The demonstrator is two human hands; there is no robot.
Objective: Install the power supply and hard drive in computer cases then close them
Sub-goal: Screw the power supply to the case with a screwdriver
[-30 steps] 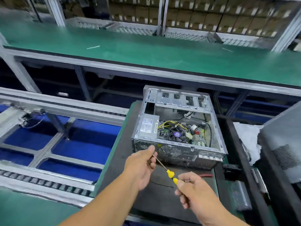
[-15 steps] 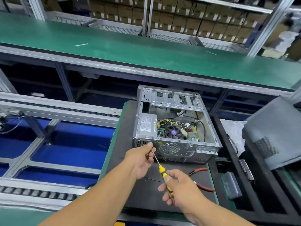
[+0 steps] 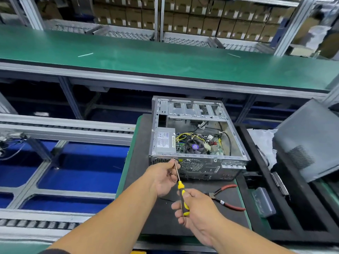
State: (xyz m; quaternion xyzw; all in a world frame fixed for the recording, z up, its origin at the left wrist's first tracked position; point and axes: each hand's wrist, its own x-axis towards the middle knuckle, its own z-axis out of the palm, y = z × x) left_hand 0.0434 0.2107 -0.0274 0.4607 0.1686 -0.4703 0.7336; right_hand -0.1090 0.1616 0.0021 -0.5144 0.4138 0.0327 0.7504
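The tip of my screwdriver has gone up to the rear edge of the computer case, and the red pliers are now in view beside my right hand.

My right hand has its fingers curled round the yellow-black handle, so I can turn it. My left hand pinches the thin shaft near the tip, to keep it steady on a screw that I cannot see clearly. The case lies open on the black mat, its side upward, so I reach inside easily. The power supply already sits in the near left corner; I judge I am fastening it from the back.
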